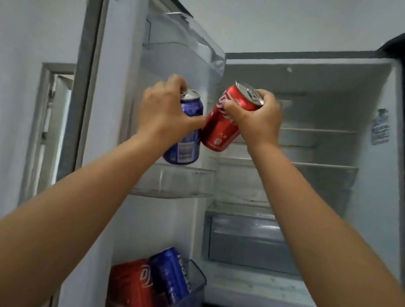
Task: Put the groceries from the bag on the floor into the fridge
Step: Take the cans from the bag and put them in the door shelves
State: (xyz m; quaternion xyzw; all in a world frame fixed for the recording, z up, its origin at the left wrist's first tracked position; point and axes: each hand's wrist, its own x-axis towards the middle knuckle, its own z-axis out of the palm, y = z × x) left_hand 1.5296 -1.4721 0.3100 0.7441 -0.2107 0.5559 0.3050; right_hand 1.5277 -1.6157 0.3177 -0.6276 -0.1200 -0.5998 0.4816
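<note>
At frame centre, the left hand is gripping a blue can and the right hand a tilted red can; both should be righted and lowered into the door shelf just below.

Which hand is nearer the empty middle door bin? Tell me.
Left. The left hand holds the blue can just above the middle door bin; the right hand is higher and further right.
</note>
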